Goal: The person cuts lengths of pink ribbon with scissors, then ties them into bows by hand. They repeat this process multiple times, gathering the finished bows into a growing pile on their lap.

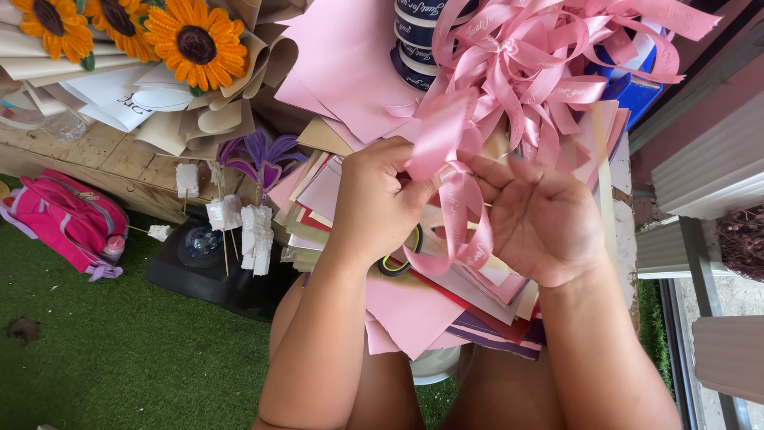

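My left hand (374, 203) pinches a pink satin ribbon (458, 211) near its folded loops, fingers closed on it. My right hand (541, 219) is palm up beside it, thumb and fingertips holding the same ribbon where a loop hangs down. A big heap of pink ribbon bows (525, 64) lies just beyond both hands. Under the hands sits a stack of coloured paper sheets (414, 310), pink, cream, red and purple, resting over my knees. A dark tape roll (396, 263) peeks out below my left hand.
Yellow artificial sunflowers (195, 40) in beige wrapping lie top left on a wooden bench (103, 159). Dark blue ribbon spools (418, 40) stand behind the sheets. White foam blocks on sticks (239, 223), a purple flower (263, 155), a pink bag (68, 219) and green turf (119, 350) are at left.
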